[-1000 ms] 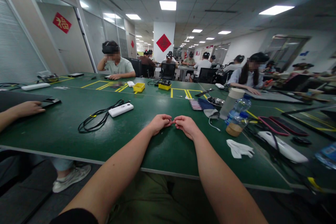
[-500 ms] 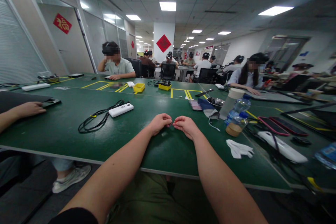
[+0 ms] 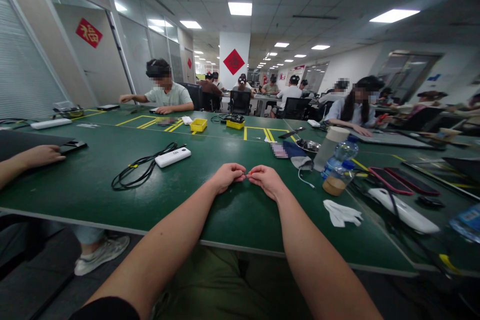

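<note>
Above the green table (image 3: 240, 230), my left hand (image 3: 228, 177) and my right hand (image 3: 264, 180) meet fingertip to fingertip. Both are closed in a pinch. Something tiny and dark seems to sit between the fingertips, too small to name. To the left of my hands lies a white power bank (image 3: 173, 157) with a coiled black cable (image 3: 129, 172) beside it. On the right, a crumpled white cloth or tissue (image 3: 342, 213) rests near my right forearm.
Beyond my right hand stand a pale cylindrical cup (image 3: 331, 147), plastic bottles (image 3: 339, 178) and a metal bowl (image 3: 308, 146). Two phones (image 3: 390, 180) lie farther right. Yellow trays (image 3: 198, 125) sit toward the back. A neighbour's hand (image 3: 45, 154) rests on a dark laptop (image 3: 30, 142) at left.
My hands have barely moved and stay pinched together. Across the table, a seated person has lowered a hand from the head and stretched that arm out to the left.
</note>
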A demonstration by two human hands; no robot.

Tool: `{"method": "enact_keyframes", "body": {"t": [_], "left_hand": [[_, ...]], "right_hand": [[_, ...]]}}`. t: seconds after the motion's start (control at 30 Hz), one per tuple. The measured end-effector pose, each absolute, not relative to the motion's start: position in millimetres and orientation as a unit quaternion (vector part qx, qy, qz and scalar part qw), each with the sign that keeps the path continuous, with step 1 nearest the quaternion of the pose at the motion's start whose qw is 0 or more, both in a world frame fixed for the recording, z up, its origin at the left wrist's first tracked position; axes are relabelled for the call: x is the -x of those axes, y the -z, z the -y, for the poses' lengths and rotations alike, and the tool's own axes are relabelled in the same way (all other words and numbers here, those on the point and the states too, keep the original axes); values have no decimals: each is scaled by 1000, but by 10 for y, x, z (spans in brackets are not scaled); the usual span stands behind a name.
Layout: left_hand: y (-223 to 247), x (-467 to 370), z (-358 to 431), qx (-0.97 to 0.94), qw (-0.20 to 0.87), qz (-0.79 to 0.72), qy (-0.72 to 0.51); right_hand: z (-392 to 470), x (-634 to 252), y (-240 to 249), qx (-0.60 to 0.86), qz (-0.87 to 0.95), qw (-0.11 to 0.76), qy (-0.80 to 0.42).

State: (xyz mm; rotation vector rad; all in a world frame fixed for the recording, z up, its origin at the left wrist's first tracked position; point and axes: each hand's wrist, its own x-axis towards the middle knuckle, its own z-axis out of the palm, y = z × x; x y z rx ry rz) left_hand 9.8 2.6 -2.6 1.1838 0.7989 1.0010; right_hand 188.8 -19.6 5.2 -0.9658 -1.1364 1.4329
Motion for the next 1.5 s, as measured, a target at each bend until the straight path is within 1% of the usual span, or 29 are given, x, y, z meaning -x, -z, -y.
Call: {"method": "enact_keyframes", "body": {"t": [0.23,0.53,0.63,0.87,1.13,1.5], "left_hand": [[29,-111,-31,-502,661,-327,-451],[13,-116,-11,-541,629,-330,-451],[1,-114,5,-555,617,-331,-450],[-14,-105,11,-551,632,-330,-434],[46,-107,-28,-553,626,-333,-438],[34,-115,-37,-533,647,-339,-427]], "right_hand": [[156,-1904,-13,404,487,522,-572],[165,-1872,-21,415,543,534,-498],[177,-1866,-31,414,547,528,-501],[183,-1870,-38,418,539,504,-530],[168,-1884,-25,410,511,518,-550],[181,-1877,-61,408,502,513,-565]]}}
